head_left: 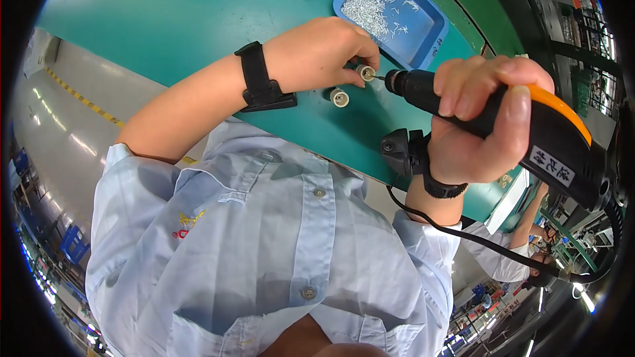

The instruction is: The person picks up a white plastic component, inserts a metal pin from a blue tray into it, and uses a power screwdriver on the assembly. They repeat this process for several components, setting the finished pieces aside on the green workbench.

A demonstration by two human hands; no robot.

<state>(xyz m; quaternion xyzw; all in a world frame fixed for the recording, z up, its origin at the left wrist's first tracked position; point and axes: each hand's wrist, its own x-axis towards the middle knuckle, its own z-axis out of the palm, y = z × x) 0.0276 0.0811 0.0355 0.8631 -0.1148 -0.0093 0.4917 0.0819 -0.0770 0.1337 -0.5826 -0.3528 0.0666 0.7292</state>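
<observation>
Perhaps the driver point(421, 90), wrapped in right hand point(466, 147), may slip if the fitting point(366, 74), pinched from ten o'clock by left hand point(323, 51), turns.

Green bench point(165, 13) beside a pale, glossy floor point(79, 135) crossed by a yellow stripe point(83, 98); bright lamps point(587, 301) toward lower right.

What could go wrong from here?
The electric screwdriver in the right hand might slip at the small cream part and jab the left hand pinching it. The left hand might also knock the nearby cream part, or bump the blue tray and scatter its metal pieces.
</observation>
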